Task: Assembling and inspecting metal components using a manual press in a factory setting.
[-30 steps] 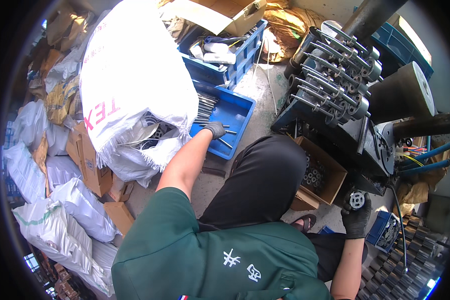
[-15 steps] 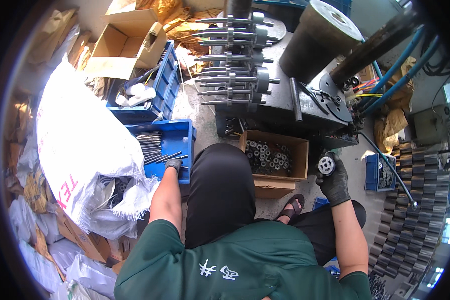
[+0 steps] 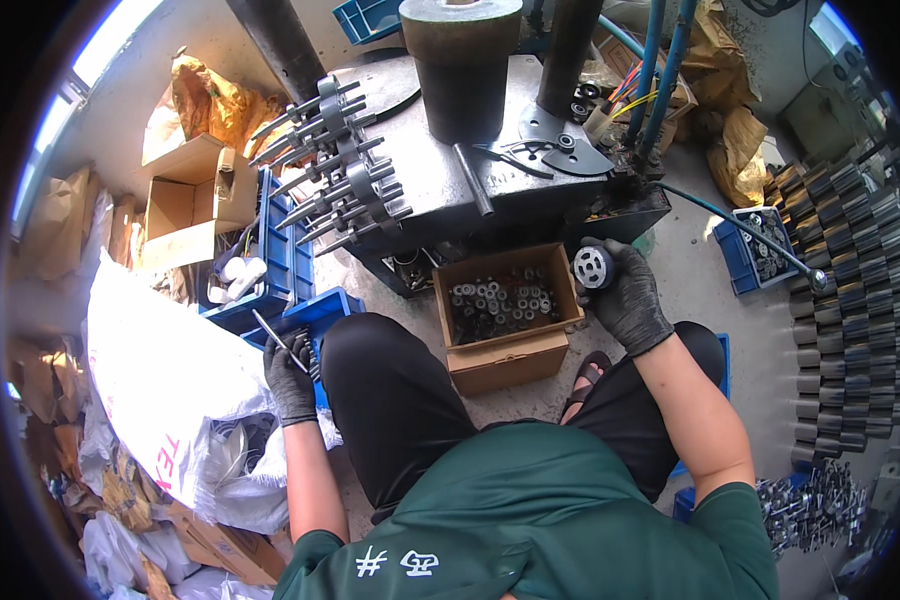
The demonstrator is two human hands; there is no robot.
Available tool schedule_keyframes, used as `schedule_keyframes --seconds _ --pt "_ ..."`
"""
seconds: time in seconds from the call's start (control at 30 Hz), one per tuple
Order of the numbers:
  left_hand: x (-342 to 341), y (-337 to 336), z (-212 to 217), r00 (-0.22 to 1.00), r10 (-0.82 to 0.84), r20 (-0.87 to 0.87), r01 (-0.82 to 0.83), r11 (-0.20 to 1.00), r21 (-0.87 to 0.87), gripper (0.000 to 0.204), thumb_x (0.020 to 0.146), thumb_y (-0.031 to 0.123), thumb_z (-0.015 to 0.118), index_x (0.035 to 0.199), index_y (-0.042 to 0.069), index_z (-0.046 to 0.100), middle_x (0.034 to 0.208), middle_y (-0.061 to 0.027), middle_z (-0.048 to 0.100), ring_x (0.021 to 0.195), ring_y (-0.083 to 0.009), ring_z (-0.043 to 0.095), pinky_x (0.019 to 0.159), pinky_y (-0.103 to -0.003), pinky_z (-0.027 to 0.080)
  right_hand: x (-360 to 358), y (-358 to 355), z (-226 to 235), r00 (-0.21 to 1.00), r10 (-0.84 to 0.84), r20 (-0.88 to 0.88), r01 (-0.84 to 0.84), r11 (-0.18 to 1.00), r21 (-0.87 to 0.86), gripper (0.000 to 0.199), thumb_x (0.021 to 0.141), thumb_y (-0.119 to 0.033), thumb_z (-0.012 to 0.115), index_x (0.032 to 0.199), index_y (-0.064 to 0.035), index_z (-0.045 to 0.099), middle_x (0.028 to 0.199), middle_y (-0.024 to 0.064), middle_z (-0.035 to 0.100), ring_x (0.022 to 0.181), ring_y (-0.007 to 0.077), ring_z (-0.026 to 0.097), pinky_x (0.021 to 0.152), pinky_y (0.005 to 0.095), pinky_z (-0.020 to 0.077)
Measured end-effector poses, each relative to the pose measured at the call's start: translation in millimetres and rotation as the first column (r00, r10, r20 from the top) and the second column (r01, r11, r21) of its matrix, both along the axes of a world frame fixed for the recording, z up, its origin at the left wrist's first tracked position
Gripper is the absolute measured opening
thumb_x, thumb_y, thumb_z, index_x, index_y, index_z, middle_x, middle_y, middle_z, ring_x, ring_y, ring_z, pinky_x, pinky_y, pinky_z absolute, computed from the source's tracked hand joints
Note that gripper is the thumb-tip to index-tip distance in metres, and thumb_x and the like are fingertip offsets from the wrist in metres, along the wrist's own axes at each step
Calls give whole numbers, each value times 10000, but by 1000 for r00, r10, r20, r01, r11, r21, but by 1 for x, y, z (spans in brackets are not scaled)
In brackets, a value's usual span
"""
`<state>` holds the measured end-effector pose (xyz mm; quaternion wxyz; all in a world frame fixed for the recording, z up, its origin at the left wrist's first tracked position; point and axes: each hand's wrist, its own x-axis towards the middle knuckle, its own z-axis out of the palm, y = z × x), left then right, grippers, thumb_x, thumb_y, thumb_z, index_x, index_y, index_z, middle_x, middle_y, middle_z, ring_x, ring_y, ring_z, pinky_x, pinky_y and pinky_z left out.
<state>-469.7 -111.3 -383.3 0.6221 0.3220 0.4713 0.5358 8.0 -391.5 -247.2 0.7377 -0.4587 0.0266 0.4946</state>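
- My left hand (image 3: 292, 375), in a dark glove, is closed around a thin metal rod (image 3: 273, 335) that sticks up and away from my fingers, just over the near edge of the blue tray (image 3: 322, 310) beside my left knee.
- My right hand (image 3: 625, 300), gloved too, grips a round metal wheel with holes (image 3: 594, 267), held up just past the right corner of the open cardboard box (image 3: 510, 355) on the floor between my knees.
- I judge I am midway through one piece: rod in one hand, wheel in the other, the two well apart and not yet joined.
- That box holds many small rings and rollers, so plenty of parts are left to go through.
- On the left edge of the grey machine (image 3: 450, 190) in front of me sits a rack of rods carrying wheels (image 3: 335, 170); these look like finished ones, several already done.
- Farther out on the floor at my right, rows of dark toothed parts (image 3: 850, 300) are stacked, with a small blue bin of parts (image 3: 760, 240) near them.
- At my left lie a big white sack (image 3: 160, 390) and an open, empty-looking carton (image 3: 185, 205) by the wall.
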Motion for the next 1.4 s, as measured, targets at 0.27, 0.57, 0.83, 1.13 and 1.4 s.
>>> schedule_keyframes --seconds 0.27,0.57,0.83,1.13,1.4 --pt "134 -78 247 835 -487 -255 546 682 486 403 991 286 608 1293 25 555 947 -85 664 869 -186 660 731 -303 538 -10 14 56 976 126 -179 -55 933 356 345 914 -362 594 1070 -63 669 941 183 696 723 302 671 540 357 538" --pt "292 -147 208 351 -491 -797 935 138 327 236 934 98 665 1157 18 673 1002 -131 711 929 -221 702 845 -354 561 -10 -5 7 927 92 -364 6 966 259 288 937 -338 558 925 -71 666 819 110 671 679 232 647 496 295 521" --pt "292 -151 180 316 -403 -859 949 109 297 249 900 109 690 1144 59 690 989 -147 701 898 -315 709 791 -389 572 -13 -1 4 986 -2 -165 38 976 216 281 906 -304 591 958 -48 693 858 115 687 777 218 673 560 327 540" --pt "293 -141 173 164 -73 -984 986 50 161 273 908 169 649 1174 109 656 975 -136 649 900 -345 679 782 -452 549 -24 12 -4 751 25 660 -30 1000 -4 188 1007 -215 544 994 -67 659 884 43 654 797 114 617 705 264 519" --pt "297 -146 148 177 -321 -930 980 144 137 292 898 182 653 1167 70 663 1024 -170 700 967 -355 693 838 -443 556 -36 16 -11 727 52 685 -60 998 -11 217 1013 -275 565 1026 -81 663 927 30 649 797 101 617 631 240 514"
